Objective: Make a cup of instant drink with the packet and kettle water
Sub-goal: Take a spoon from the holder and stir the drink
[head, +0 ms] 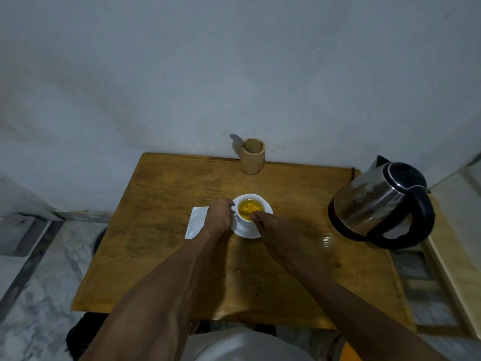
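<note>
A white cup [256,198] of yellow drink stands on a white saucer [248,233] in the middle of the wooden table [166,246]. My left hand [220,217] is closed on the cup's left side, where the handle is hidden under my fingers. My right hand [270,230] is pinched at the cup's near rim on a small spoon [245,211]; only its tip shows dimly in the drink. The white packet [195,222] lies flat just left of my left hand. The steel kettle [374,201] with a black handle stands at the table's right edge.
A wooden holder [252,158] with a spoon [236,140] in it stands at the table's back edge against the wall. A wet patch [326,241] shines in front of the kettle. Marble floor lies to the left, and a light wooden frame [453,272] stands to the right.
</note>
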